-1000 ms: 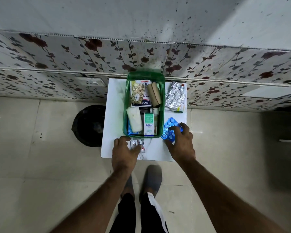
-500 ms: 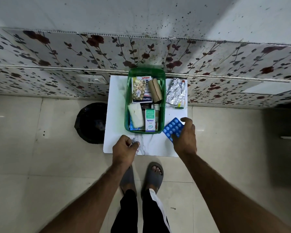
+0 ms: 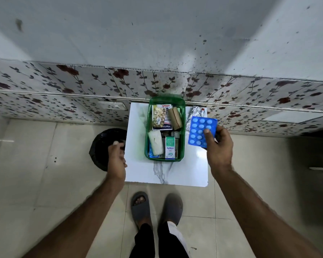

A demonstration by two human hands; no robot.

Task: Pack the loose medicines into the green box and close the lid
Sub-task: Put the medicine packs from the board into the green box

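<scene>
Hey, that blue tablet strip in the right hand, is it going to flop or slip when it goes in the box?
The blue tablet strip looks flat, held by one edge in the right hand, so probably fairly stiff. It seems light. Its glossy surface might slip.

Wall (image 3: 157,34): pale, dark-speckled | floral panels (image 3: 63,84) along its base | floor (image 3: 26,192): glossy beige tiles | small white marble-look table (image 3: 185,174) against wall

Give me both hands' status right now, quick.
Left hand: curled at the table's left edge over the black bin; what it holds, if anything, cannot be told.
Right hand: holding the blue blister pack.
</scene>
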